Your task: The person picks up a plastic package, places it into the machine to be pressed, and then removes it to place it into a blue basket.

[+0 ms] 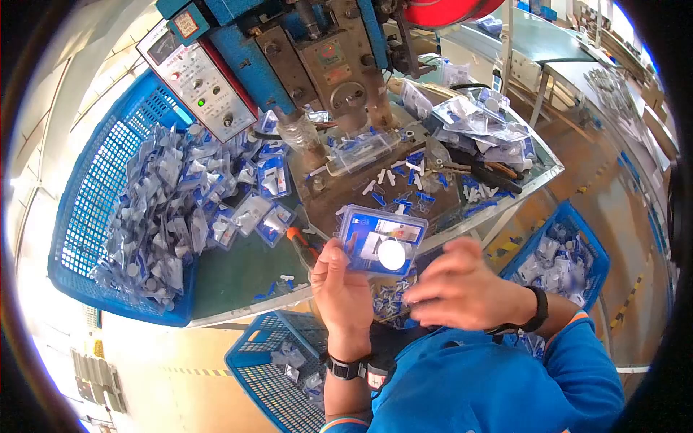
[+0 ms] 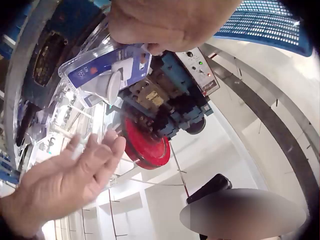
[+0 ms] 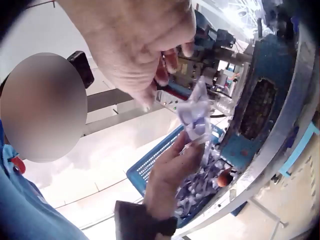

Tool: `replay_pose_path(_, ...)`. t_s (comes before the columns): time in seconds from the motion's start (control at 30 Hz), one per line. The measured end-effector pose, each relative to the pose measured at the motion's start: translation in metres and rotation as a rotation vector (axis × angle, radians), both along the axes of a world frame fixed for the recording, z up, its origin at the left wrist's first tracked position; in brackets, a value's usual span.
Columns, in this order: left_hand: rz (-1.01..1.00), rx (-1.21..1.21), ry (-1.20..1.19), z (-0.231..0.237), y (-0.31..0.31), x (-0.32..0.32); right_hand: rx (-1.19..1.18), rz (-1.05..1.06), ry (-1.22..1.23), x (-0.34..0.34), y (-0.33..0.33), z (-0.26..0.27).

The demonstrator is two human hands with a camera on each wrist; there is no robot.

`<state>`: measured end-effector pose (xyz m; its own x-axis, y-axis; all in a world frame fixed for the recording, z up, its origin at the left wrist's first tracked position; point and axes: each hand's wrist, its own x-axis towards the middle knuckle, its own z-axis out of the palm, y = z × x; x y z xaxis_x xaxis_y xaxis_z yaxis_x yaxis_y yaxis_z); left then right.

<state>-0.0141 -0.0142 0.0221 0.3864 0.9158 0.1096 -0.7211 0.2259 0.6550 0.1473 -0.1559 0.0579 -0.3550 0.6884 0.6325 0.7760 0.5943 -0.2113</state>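
My left hand (image 1: 341,292) pinches the left edge of a clear blister pack (image 1: 381,241) between thumb and fingers. Inside the pack are a blue and white printed card and a round white piece. From the left wrist view, the pack (image 2: 107,75) shows side-on, its clear bubble bulging out. Beside the pack's right end, my right hand (image 1: 462,289) hovers slightly blurred with its fingers loosely extended. Nothing shows in the right hand (image 3: 140,45) in the right wrist view, where a gap separates it from the pack (image 3: 196,115).
A blue press (image 1: 317,65) stands behind the pack, with small blue and white plastic scraps (image 1: 404,177) on its base. Packs fill a large blue basket (image 1: 79,238) at left; more pile up at right (image 1: 484,126). An orange-handled tool (image 1: 299,242) lies nearby. Lower baskets flank the person.
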Motion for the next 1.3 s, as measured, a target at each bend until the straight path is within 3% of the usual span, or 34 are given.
replay_pose_path(0.1,-0.036,-0.022,-0.004,0.002,-0.006,0.004,0.123,-0.323,0.478,0.007,0.006,-0.009)
replay_pose_path(0.13,-0.089,-0.038,0.009,0.004,-0.012,0.007,0.003,-0.314,0.841,0.003,0.009,-0.015)
replay_pose_path(0.2,-0.188,-0.048,0.091,-0.004,-0.022,0.019,-0.343,-0.257,1.124,0.015,-0.003,-0.022)
replay_pose_path(0.23,-0.166,-0.034,0.289,0.005,-0.033,0.027,-0.526,-0.209,1.258,0.024,-0.010,-0.029)
replay_pose_path(0.27,-0.278,-0.002,0.269,0.005,-0.032,0.031,-0.249,-0.335,0.884,0.037,-0.017,-0.042)
replay_pose_path(0.3,-0.384,0.025,0.253,0.006,-0.029,0.029,-0.233,-0.481,0.649,0.048,-0.037,-0.026)
replay_pose_path(0.33,-0.340,0.200,0.359,0.005,-0.019,0.021,-0.251,-0.510,0.770,0.066,-0.060,-0.031)
replay_pose_path(0.4,-0.004,0.586,0.824,0.006,0.012,-0.008,-0.471,-0.803,0.756,0.093,-0.109,-0.008)
replay_pose_path(0.43,0.167,0.775,1.052,0.007,0.031,-0.024,-0.590,-0.939,0.553,0.109,-0.135,-0.008)
replay_pose_path(0.5,0.530,1.032,1.202,-0.002,0.079,-0.057,-0.779,-1.172,0.204,0.129,-0.173,-0.015)
replay_pose_path(0.6,0.582,1.125,1.491,-0.014,0.140,-0.093,-0.803,-1.377,-0.016,0.152,-0.201,-0.049)
replay_pose_path(0.73,0.461,1.092,1.812,-0.025,0.164,-0.089,-0.562,-1.059,0.275,0.127,-0.129,-0.025)
replay_pose_path(0.77,0.431,1.096,1.890,-0.024,0.165,-0.081,-0.560,-0.983,0.234,0.121,-0.108,-0.016)
replay_pose_path(0.8,0.578,1.192,1.942,-0.022,0.164,-0.075,-0.561,-0.911,0.192,0.115,-0.088,-0.006)
replay_pose_path(0.9,0.437,1.127,1.923,-0.037,0.185,-0.085,-0.517,-0.711,0.132,0.103,-0.054,0.008)
replay_pose_path(1.0,0.742,1.170,1.658,-0.024,0.179,-0.104,-0.493,-0.526,0.168,0.097,-0.035,0.024)
replay_pose_path(1.07,0.991,0.930,1.620,0.002,0.158,-0.112,-0.515,-0.391,0.267,0.092,-0.027,0.030)
replay_pose_path(1.13,1.106,0.894,1.520,0.024,0.139,-0.108,-0.554,-0.228,0.402,0.087,-0.018,0.032)
replay_pose_path(1.2,1.226,0.859,1.440,0.027,0.133,-0.099,-0.551,-0.158,0.352,0.078,-0.003,0.038)
replay_pose_path(1.3,1.155,1.074,1.520,-0.013,0.164,-0.080,-0.508,-0.025,0.248,0.058,0.018,0.038)
